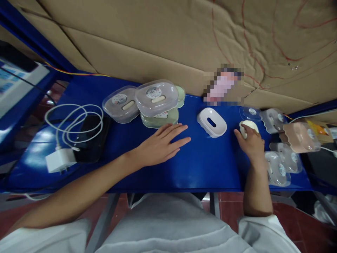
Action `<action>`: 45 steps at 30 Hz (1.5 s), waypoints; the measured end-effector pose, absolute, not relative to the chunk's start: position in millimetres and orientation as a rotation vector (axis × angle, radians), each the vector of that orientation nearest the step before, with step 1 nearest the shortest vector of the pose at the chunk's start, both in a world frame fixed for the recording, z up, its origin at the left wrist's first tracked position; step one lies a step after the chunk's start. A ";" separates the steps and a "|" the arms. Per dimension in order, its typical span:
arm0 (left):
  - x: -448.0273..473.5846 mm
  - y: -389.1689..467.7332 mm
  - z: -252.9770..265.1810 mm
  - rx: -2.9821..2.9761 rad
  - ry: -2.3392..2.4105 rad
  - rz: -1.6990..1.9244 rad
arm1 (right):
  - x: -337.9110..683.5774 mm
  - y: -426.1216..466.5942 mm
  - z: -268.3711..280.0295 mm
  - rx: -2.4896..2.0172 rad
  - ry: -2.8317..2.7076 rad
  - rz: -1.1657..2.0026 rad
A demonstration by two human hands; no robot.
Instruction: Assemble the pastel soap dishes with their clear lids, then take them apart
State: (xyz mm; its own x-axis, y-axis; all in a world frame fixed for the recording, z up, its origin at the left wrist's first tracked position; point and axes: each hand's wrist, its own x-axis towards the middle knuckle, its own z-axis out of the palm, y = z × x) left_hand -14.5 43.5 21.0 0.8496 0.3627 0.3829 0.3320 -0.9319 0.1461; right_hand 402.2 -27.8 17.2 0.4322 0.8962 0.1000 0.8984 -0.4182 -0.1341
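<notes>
Presently, in the head view, the right hand [252, 143] covers a cream piece [250, 124] at right; whether its fingers grip, I cannot tell. The left hand [160, 147], empty, fingers outstretched, is near stacked boxes [155, 105]. Between hands, probably for easy reach, lies a white dish [219, 127].

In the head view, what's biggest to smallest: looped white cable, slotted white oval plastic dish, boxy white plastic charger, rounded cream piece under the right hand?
1. White cable
2. Slotted dish, boxy charger: too alike to rank
3. Cream piece, partly hidden by the right hand
</notes>
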 end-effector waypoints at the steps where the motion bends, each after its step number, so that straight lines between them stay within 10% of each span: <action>1: -14.5 44.0 20.1 2.940 0.551 0.621 | 394.2 -27.0 19.2 -2.411 -1.638 0.019; 21: -8.0 41.5 10.6 2.999 0.353 0.670 | 311.7 -45.0 45.5 -1.220 -2.382 0.818; 34: -13.6 29.5 20.7 2.775 0.413 0.983 | 373.2 -9.8 4.0 -2.124 -1.792 -0.207; 45: -15.8 32.3 8.1 2.765 0.364 0.734 | 395.6 5.0 -2.5 -2.001 -1.672 -0.098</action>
State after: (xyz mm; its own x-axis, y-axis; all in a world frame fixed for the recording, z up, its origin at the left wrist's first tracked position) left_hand -15.8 32.3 8.1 0.8413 0.3029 0.4478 0.1734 -0.9357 0.3072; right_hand 395.6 5.0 -2.5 0.2327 0.8957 0.3790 0.9339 -0.0971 -0.3440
